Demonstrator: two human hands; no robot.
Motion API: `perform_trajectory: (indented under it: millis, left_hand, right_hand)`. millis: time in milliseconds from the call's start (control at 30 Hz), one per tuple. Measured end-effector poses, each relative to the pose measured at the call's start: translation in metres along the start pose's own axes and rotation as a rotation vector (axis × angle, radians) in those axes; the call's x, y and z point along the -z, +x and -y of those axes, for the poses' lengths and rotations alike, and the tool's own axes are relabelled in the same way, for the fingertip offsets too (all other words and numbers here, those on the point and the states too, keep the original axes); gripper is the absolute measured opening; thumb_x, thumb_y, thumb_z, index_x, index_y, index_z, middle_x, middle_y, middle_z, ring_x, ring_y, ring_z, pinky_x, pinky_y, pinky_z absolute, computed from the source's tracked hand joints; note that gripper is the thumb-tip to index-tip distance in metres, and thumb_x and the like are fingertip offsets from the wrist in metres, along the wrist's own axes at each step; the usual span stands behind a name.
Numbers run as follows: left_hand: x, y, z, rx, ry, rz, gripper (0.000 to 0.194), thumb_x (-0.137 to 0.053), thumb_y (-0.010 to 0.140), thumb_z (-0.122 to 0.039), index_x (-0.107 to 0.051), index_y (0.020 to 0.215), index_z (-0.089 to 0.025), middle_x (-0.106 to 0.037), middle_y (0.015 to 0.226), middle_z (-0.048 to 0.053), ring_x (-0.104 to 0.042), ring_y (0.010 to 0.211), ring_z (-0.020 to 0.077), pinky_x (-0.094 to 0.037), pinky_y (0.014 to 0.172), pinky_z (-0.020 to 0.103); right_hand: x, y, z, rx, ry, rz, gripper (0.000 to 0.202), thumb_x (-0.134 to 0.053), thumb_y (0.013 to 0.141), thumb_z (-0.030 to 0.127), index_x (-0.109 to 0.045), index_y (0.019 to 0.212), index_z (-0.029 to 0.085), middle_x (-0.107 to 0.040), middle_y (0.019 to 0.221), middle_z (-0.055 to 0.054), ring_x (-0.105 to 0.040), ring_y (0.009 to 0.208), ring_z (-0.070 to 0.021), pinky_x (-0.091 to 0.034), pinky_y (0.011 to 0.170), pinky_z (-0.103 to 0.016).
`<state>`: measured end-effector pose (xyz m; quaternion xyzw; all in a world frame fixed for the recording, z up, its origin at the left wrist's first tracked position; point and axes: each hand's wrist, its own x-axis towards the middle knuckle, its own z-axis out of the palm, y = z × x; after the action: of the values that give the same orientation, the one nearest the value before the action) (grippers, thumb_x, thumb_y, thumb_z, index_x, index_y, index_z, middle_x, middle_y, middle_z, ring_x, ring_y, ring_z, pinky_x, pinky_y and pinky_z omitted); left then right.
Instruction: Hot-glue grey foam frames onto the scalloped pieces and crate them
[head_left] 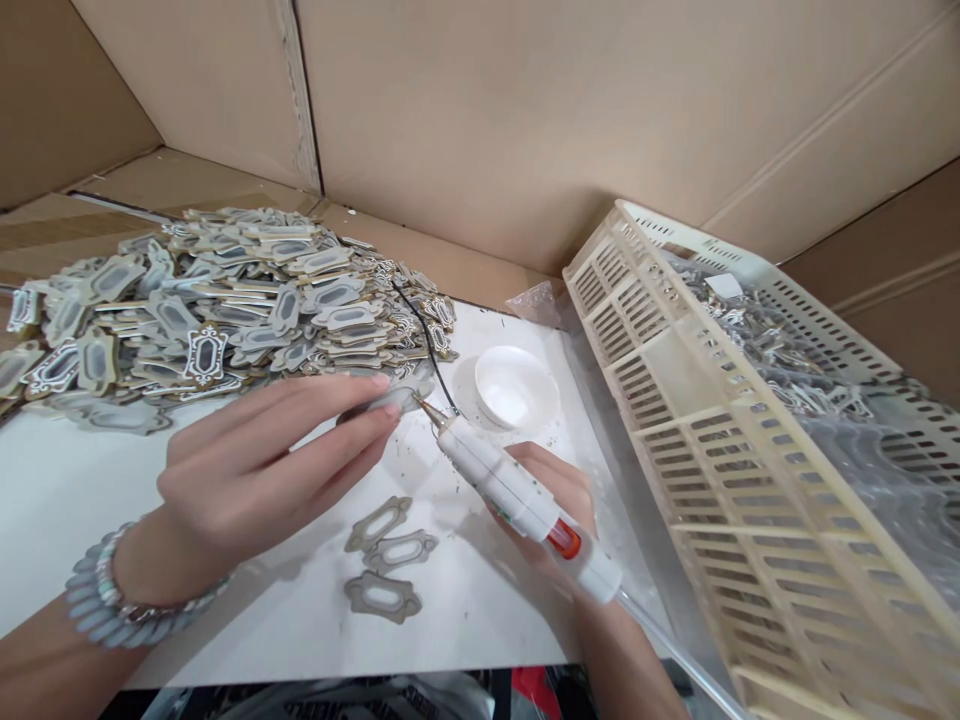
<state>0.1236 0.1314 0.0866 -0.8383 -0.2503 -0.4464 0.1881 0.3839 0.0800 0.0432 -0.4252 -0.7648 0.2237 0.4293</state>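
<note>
My left hand (277,460) pinches a small grey ornate frame plate (405,397) between thumb and fingers, its far end sticking out to the right. In my right hand (547,510) is a white pen-shaped tool (499,475) with a red switch, a thin brass-coloured tip and a pale cord at its rear. That tip meets or nearly touches the plate's right end; I cannot tell which. Below my hands, a few similar frame plates (382,597) lie flat on the white table (292,630). My right fingers are partly hidden behind the tool.
A large heap of frame plates (255,300) covers the back left. A small white bowl (517,388) stands beyond the tool. On the right, a cream slotted crate (720,480) holds plastic-bagged metal parts. Cardboard walls (480,120) enclose the back. One thin black wire (429,340) runs from the heap.
</note>
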Motion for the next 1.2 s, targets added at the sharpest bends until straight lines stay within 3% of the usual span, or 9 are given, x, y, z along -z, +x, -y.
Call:
perform_trajectory:
  millis: [200, 367, 667, 800, 900, 1033, 1200]
  left_hand:
    - [0.004, -0.008, -0.001, -0.014, -0.006, 0.027, 0.018, -0.082, 0.078, -0.008, -0.072, 0.092, -0.013, -0.078, 0.093, 0.011, -0.076, 0.085, 0.0212, -0.066, 0.086, 0.031]
    - [0.004, -0.007, 0.001, -0.073, 0.021, 0.018, 0.018, -0.083, 0.077, -0.008, -0.072, 0.091, -0.012, -0.078, 0.091, 0.011, -0.076, 0.083, 0.0207, -0.066, 0.083, 0.031]
    - [0.002, -0.007, 0.001, -0.025, 0.016, 0.005, 0.017, -0.082, 0.078, -0.009, -0.071, 0.090, -0.014, -0.078, 0.088, 0.010, -0.075, 0.079, 0.0199, -0.066, 0.082, 0.031]
    - [0.005, -0.007, -0.007, 0.088, 0.007, 0.077, 0.014, -0.078, 0.083, -0.012, -0.071, 0.094, -0.018, -0.078, 0.096, 0.008, -0.076, 0.086, 0.0204, -0.066, 0.086, 0.032]
    - [0.004, -0.005, -0.015, 0.212, -0.110, 0.090, 0.008, -0.074, 0.088, -0.017, -0.070, 0.090, -0.024, -0.078, 0.094, 0.003, -0.075, 0.082, 0.0171, -0.066, 0.077, 0.029]
    - [-0.006, 0.000, -0.028, 0.352, -0.389, 0.057, 0.010, -0.073, 0.087, -0.016, -0.070, 0.091, -0.024, -0.077, 0.093, 0.000, -0.074, 0.076, 0.0122, -0.064, 0.075, 0.019]
    - [-0.019, 0.000, -0.042, 0.458, -0.571, 0.064, 0.012, -0.075, 0.086, -0.021, -0.069, 0.096, -0.026, -0.076, 0.096, 0.000, -0.074, 0.082, 0.0130, -0.062, 0.079, 0.020]
  right_hand:
    - [0.001, 0.004, 0.001, 0.016, -0.049, 0.013, 0.013, -0.056, 0.092, 0.017, -0.067, 0.086, 0.021, -0.073, 0.089, -0.005, -0.065, 0.066, -0.0152, -0.051, 0.060, -0.027]
    - [0.001, 0.005, 0.003, 0.035, -0.065, 0.016, 0.012, -0.055, 0.090, 0.019, -0.067, 0.087, 0.021, -0.074, 0.089, -0.006, -0.068, 0.067, -0.0163, -0.052, 0.060, -0.027]
    - [0.003, 0.004, 0.003, -0.015, -0.075, 0.010, 0.012, -0.057, 0.090, 0.018, -0.066, 0.084, 0.022, -0.072, 0.088, -0.005, -0.065, 0.064, -0.0155, -0.053, 0.061, -0.028]
    - [0.003, 0.004, 0.004, -0.089, -0.078, -0.054, 0.013, -0.060, 0.091, 0.019, -0.065, 0.079, 0.022, -0.070, 0.084, -0.004, -0.066, 0.068, -0.0168, -0.056, 0.066, -0.029]
    - [0.002, 0.005, 0.005, -0.203, -0.008, -0.123, 0.008, -0.066, 0.088, 0.028, -0.067, 0.083, 0.023, -0.069, 0.081, -0.005, -0.066, 0.070, -0.0189, -0.056, 0.064, -0.029]
    - [-0.001, 0.005, 0.011, -0.351, 0.134, -0.156, 0.026, -0.073, 0.083, 0.050, -0.070, 0.086, 0.025, -0.066, 0.073, -0.002, -0.061, 0.061, -0.0186, -0.054, 0.054, -0.030]
    - [-0.005, 0.006, 0.018, -0.461, 0.352, -0.049, 0.052, -0.077, 0.075, 0.064, -0.072, 0.111, 0.027, -0.071, 0.085, -0.004, -0.065, 0.072, -0.0224, -0.058, 0.064, -0.036]
